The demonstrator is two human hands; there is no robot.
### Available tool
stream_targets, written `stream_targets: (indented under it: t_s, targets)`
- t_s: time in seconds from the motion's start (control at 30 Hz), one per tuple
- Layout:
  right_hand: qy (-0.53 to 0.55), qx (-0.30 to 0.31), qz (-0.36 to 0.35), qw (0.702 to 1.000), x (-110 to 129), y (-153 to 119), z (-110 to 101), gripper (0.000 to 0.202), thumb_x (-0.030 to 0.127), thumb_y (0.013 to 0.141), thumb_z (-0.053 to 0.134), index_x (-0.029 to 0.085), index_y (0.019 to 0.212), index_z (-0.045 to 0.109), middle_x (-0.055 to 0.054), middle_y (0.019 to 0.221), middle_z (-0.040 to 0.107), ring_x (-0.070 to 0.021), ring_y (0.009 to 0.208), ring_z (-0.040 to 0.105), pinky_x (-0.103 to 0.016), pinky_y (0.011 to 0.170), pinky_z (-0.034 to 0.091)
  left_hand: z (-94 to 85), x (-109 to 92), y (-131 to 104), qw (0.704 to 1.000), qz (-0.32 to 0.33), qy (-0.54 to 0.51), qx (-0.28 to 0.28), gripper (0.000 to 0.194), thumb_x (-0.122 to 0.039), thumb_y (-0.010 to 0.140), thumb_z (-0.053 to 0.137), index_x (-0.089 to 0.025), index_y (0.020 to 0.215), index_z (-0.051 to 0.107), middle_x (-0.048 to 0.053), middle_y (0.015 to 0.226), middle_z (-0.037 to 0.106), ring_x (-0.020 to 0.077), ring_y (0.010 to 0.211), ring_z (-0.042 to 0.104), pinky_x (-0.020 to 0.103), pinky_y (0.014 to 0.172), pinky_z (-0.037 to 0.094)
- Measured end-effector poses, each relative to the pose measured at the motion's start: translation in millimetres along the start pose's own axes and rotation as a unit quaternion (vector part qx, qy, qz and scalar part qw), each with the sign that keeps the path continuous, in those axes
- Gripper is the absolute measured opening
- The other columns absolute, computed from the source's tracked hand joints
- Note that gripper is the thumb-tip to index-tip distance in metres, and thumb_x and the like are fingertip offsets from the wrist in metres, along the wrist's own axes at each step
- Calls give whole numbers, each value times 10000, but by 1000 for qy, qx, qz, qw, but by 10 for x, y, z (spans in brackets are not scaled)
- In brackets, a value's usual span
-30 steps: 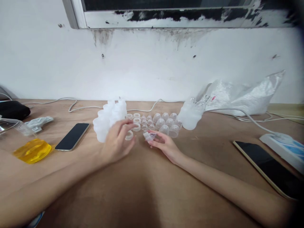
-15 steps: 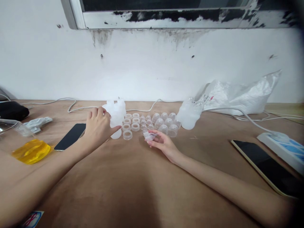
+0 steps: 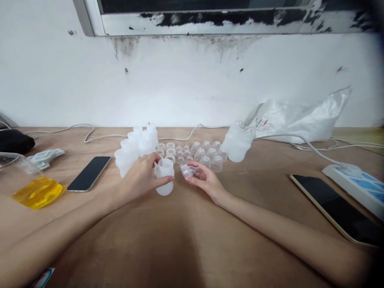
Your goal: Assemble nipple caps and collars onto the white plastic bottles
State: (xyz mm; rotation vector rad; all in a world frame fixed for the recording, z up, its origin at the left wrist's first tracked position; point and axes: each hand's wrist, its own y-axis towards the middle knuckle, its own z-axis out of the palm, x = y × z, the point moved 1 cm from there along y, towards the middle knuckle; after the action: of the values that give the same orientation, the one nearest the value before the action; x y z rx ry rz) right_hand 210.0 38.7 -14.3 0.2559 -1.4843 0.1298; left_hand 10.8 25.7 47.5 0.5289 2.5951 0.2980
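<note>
My left hand grips a translucent white baby bottle from its left side, thumb in front, the bottle upright with its mouth uncovered. To the right, my right hand holds a clear bottle nipple fitted in a collar ring, tilted sideways with the ring end toward the bottle; the two are apart. Behind the hands stand rows of collar rings, small clear nipples and domed clear caps. More open white bottles cluster behind my left hand, some partly hidden by it.
Several capped bottles stand at the back right beside a plastic bag. Phones lie left and right, the latter near a power strip. At the left is a yellow bag; a white cable runs along the wall.
My left hand has moved right from the bottle cluster, bringing one bottle to the front of the rings. My right hand has barely moved and keeps its hold.
</note>
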Motion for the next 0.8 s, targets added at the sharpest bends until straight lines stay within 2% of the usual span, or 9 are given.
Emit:
stream_targets:
  t_s: [0.1, 0.17, 0.27, 0.37, 0.43, 0.5, 0.6, 0.67, 0.8]
  targets:
    - [27, -8, -41, 999, -9, 16, -24, 391, 237, 611, 692, 235, 961, 518, -8, 940, 589, -148, 884, 567, -307, 823, 437, 252, 47, -42, 996, 13, -84, 7, 410, -445, 706, 576, -169, 971, 429, 26, 814, 595, 181, 705, 573, 277, 590, 435]
    - [38, -16, -59, 997, -9, 24, -36, 386, 237, 612, 694, 234, 956, 519, -9, 938, 585, -154, 891, 571, -308, 817, 443, 394, 85, -78, 992, 22, -125, 24, 512, -390, 706, 596, -174, 1109, 364, 37, 879, 603, 193, 758, 585, 285, 618, 454]
    - [42, -23, -72, 996, -9, 30, -47, 382, 242, 616, 694, 235, 957, 522, -19, 960, 580, -168, 909, 574, -315, 799, 456, 502, 130, -112, 984, 55, -167, 14, 606, -336, 723, 590, -202, 1229, 284, 62, 1053, 574, 214, 932, 562, 322, 762, 458]
    - [41, -27, -87, 995, -9, 27, -55, 377, 256, 620, 692, 239, 959, 529, -32, 1026, 575, -183, 939, 568, -324, 784, 467, 516, 170, -108, 978, 100, -182, -5, 624, -315, 733, 582, -208, 1264, 271, 91, 1265, 439, 230, 1152, 429, 350, 924, 383]
    - [36, -31, -101, 994, -7, 22, -65, 364, 267, 628, 687, 241, 959, 538, -37, 1052, 576, -188, 943, 568, -330, 778, 470, 509, 203, -89, 976, 103, -191, -12, 664, -310, 729, 586, -192, 1280, 234, 111, 1304, 392, 225, 1186, 394, 346, 936, 379]
    - [27, -36, -111, 993, -3, 17, -77, 356, 275, 637, 682, 243, 966, 548, -35, 1042, 588, -188, 927, 574, -333, 773, 468, 496, 238, -67, 978, 89, -189, -18, 648, -325, 712, 601, -168, 1241, 261, 123, 1227, 461, 220, 1103, 473, 340, 877, 425]
    - [6, -43, -120, 992, 1, 16, -95, 358, 277, 641, 685, 249, 977, 567, -26, 991, 608, -185, 910, 576, -330, 771, 463, 468, 270, -43, 986, 86, -141, -8, 497, -361, 699, 603, -167, 1107, 394, 96, 1069, 561, 228, 960, 551, 357, 802, 452]
    - [-6, -45, -126, 991, 1, 21, -99, 354, 278, 638, 690, 254, 974, 580, -21, 1000, 606, -184, 936, 560, -325, 784, 459, 450, 275, -36, 989, 102, -105, 11, 440, -372, 707, 591, -179, 1075, 445, 85, 1060, 573, 244, 959, 548, 375, 812, 440]
    - [-23, -29, -120, 992, 2, 24, -88, 356, 282, 629, 694, 254, 968, 587, -25, 1044, 594, -189, 967, 543, -325, 792, 466, 438, 277, -33, 987, 129, -99, 19, 462, -368, 724, 577, -180, 1125, 449, 81, 1107, 566, 243, 990, 539, 371, 845, 428]
